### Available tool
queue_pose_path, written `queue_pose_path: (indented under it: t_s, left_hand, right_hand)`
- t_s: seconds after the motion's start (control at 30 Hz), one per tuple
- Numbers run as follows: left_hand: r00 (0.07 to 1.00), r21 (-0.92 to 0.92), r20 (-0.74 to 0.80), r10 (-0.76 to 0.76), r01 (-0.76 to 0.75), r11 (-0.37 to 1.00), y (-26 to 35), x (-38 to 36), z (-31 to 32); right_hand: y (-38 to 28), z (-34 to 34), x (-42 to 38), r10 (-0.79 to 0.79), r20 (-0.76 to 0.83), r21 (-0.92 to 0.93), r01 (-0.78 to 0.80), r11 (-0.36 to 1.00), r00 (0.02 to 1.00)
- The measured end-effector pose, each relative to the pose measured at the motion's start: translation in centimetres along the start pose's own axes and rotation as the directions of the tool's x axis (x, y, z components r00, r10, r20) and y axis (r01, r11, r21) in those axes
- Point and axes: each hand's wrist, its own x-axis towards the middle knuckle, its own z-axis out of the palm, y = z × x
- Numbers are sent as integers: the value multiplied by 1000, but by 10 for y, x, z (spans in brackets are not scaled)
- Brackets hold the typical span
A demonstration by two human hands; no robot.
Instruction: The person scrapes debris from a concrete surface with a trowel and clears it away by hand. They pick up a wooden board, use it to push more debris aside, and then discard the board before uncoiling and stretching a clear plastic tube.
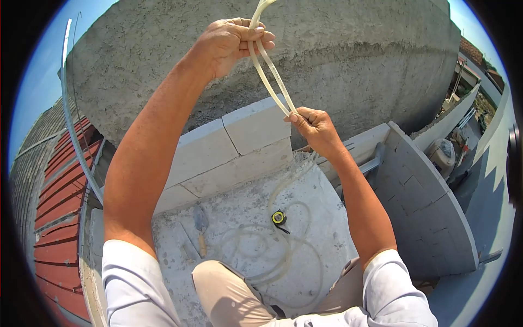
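A clear, yellowish plastic hose [275,74] is stretched between my two hands as two strands side by side. My left hand [231,46] is raised at the top, its fingers closed around both strands where they come together; a loose part rises above it out of view. Lower and to the right, my right hand [318,129] pinches the strands between thumb and fingers. More clear hose [321,267] lies in loose loops on the dusty floor below. Among the loops sits a yellow and black tape measure [279,218].
A trowel [201,219] and a thin metal tool [190,241] lie on the concrete floor [321,201]. White blocks [259,126] form a low wall ahead, before a rough rendered wall [354,71]. A curved block wall [425,207] stands right; red metal roofing [57,245] lies left.
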Motion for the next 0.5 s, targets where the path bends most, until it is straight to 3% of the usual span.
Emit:
queue_pose_path:
  t_s: [0.2, 0.5]
  left_hand:
    - [992, 164, -123, -20, 40, 986, 30, 7, 5]
    - [996, 395, -88, -5, 40, 918, 27, 23, -18]
  right_hand:
    - [-1, -13, 1, -24, 4, 106, 24, 994, 1000]
    - [20, -20, 2, -9, 33, 171, 3, 985, 999]
